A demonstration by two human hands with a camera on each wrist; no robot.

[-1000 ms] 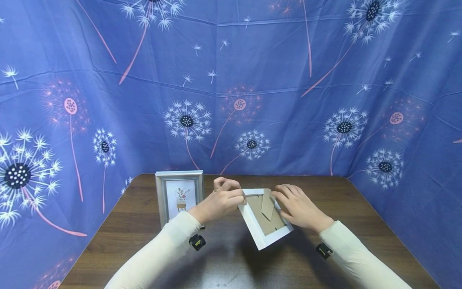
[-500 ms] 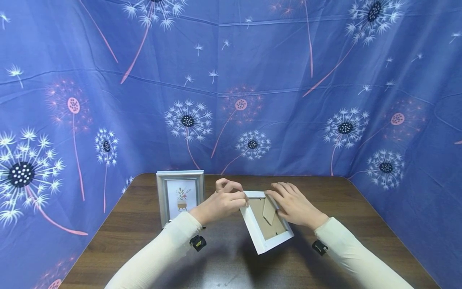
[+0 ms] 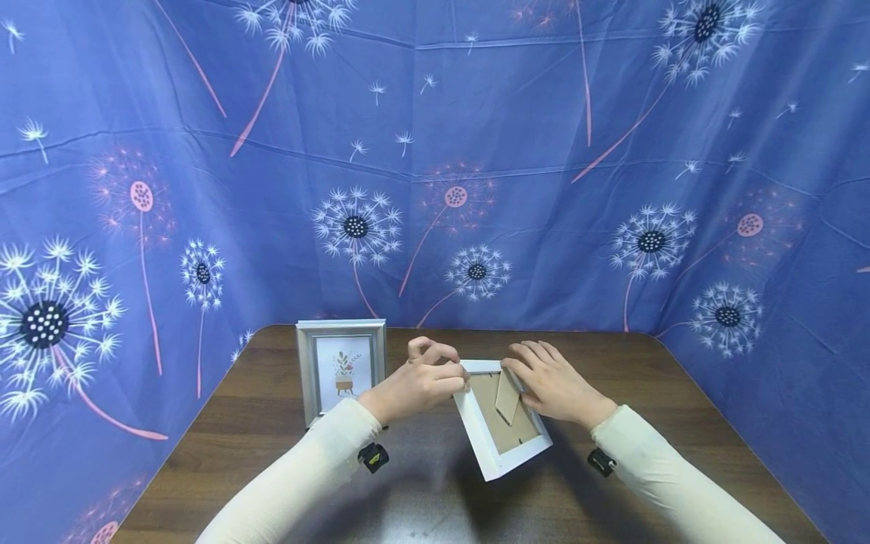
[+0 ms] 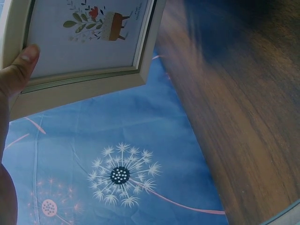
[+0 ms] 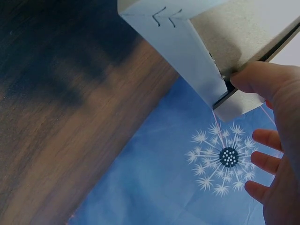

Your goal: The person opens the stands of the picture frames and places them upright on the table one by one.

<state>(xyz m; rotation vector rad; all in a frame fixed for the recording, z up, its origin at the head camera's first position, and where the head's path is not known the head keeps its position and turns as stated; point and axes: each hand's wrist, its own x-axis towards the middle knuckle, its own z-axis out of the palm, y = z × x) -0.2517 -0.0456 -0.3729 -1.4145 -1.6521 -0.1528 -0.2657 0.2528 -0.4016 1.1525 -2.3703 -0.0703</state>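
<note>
One grey frame (image 3: 341, 368), left of white frame (image 3: 503, 457)

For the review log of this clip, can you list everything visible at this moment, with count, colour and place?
White picture frame: one, white border with brown backing board facing the camera, held tilted above the table's middle.
Easel stand: one, brown, on the frame's backing.
Silver picture frame: one, silver-grey with a small plant print, standing upright at the table's back left.
Table: one, dark brown wood.
Backdrop cloth: one, blue with white and pink dandelions, hung behind and at both sides.
Wrist cameras: two, black, one on each wrist.
Sleeves: two, cream.
Left hand: grips the white frame's left edge.
Right hand: fingers on the frame's back by the stand, thumb under its edge.
</note>
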